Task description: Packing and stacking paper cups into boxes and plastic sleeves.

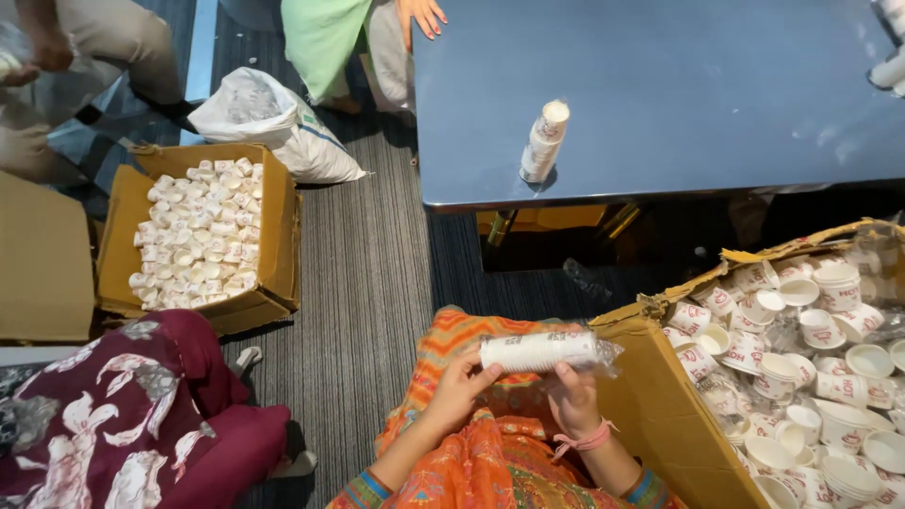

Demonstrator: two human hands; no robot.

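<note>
I hold a horizontal stack of white paper cups (pixel 539 351) in a clear plastic sleeve over my lap. My left hand (pixel 459 386) grips its left end with the fingers curled under it. My right hand (pixel 574 398), with a pink band on the wrist, holds the stack from below near its right end. Just to my right, a torn cardboard box (pixel 650 396) is full of loose white paper cups (pixel 811 377) with red print.
A dark blue table (pixel 679 85) ahead carries one upright stack of cups (pixel 544 141). At left, a second cardboard box (pixel 273 236) holds packed cups, beside a white sack (pixel 269 123). A person in maroon floral cloth (pixel 132 424) sits at my left; other people sit beyond.
</note>
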